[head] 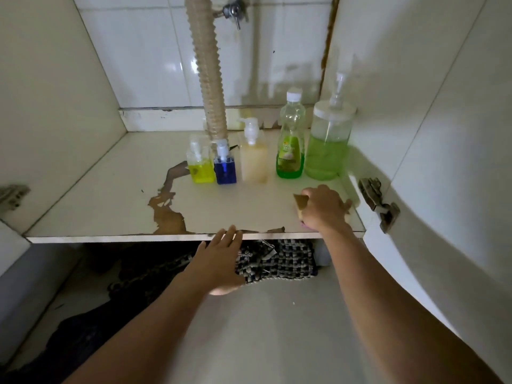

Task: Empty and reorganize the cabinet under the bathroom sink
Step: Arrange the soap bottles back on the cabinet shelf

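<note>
Cabinet shelf [110, 200], right hand [322, 207] gripping a mostly hidden sponge [301, 202]

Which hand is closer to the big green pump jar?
Right. The right hand is just in front of the jar; the left hand rests at the shelf's front edge, farther away.

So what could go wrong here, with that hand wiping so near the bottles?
The right hand grips a sponge just in front of the green pump jar and green bottle; a wide stroke might topple them. The shelf coating is peeled to brown patches, so wiping could lift more. The left hand rests near that chipped front edge.
</note>
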Demonstrator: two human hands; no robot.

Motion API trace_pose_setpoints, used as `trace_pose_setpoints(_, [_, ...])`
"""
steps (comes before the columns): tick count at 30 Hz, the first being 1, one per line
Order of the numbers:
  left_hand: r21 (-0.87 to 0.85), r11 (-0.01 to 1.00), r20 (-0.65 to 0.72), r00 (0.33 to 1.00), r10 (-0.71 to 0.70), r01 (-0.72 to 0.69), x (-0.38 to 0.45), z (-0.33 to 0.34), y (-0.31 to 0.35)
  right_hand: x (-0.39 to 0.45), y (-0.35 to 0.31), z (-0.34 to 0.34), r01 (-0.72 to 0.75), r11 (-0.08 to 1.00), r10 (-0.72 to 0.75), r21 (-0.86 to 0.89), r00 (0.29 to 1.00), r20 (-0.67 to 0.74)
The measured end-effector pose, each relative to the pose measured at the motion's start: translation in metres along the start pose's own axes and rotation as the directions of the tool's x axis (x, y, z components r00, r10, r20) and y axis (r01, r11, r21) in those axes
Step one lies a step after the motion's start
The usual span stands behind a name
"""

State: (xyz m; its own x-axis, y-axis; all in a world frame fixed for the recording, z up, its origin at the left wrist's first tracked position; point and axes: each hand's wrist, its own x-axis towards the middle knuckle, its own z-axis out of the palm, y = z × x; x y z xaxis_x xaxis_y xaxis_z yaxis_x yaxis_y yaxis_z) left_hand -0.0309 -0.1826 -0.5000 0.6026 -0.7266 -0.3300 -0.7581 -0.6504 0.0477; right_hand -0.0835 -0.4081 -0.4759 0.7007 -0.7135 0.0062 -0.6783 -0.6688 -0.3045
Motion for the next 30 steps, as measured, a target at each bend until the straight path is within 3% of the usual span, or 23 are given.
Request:
trace_pose_setpoints(3, [-0.048, 0.999, -0.021, 1.0, 0.008, -0.009, 0.0, -0.008, -0.004, -0.015, 0.0, 0.001, 0.072, 0.996, -0.076, -0.051, 0.993, -0.095])
trace_pose_setpoints(7, [-0.106, 0.994, -0.115, 0.993, 0.012, -0.024, -0.034, 0.007, -0.014, -0.052, -0.026, -0.002, 0.314, 0.944, -0.325, -0.099, 0.937, -0.126])
trace_pose_setpoints(12, [-0.349, 0.937, -0.056, 0.997, -0.055, 0.032, -0.11, 0.015, -0.066, -0.109, -0.074, -0.008, 0.471, 0.881, -0.471, -0.045, 0.882, 0.014])
trace_pose_setpoints(15, [-0.268, 0.953, 0.049, 0.99, -0.132, 0.141, -0.159, 0.019, -0.117, -0.148, -0.103, 0.007, 0.573, 0.82, -0.565, -0.007, 0.81, 0.155])
trace_pose_setpoints(19, [-0.168, 0.938, 0.132, 0.95, -0.284, 0.304, -0.202, 0.039, -0.179, -0.206, -0.134, 0.05, 0.609, 0.793, -0.54, -0.027, 0.722, 0.432])
trace_pose_setpoints(22, [-0.201, 0.899, 0.193, 0.915, -0.354, 0.39, -0.222, 0.066, -0.206, -0.251, -0.159, 0.088, 0.645, 0.762, -0.458, -0.057, 0.599, 0.657])
trace_pose_setpoints(26, [-0.169, 0.885, 0.147, 0.899, -0.413, 0.435, -0.229, 0.088, -0.221, -0.312, -0.201, 0.121, 0.52, 0.852, -0.332, 0.062, 0.446, 0.832])
trace_pose_setpoints(28, [-0.145, 0.864, 0.111, 0.876, -0.47, 0.482, -0.231, 0.092, -0.226, -0.338, -0.218, 0.139, 0.432, 0.897, -0.299, 0.092, 0.44, 0.847])
trace_pose_setpoints(30, [-0.13, 0.841, 0.119, 0.85, -0.513, 0.526, -0.233, 0.098, -0.227, -0.36, -0.23, 0.157, 0.39, 0.918, -0.278, 0.072, 0.502, 0.819])
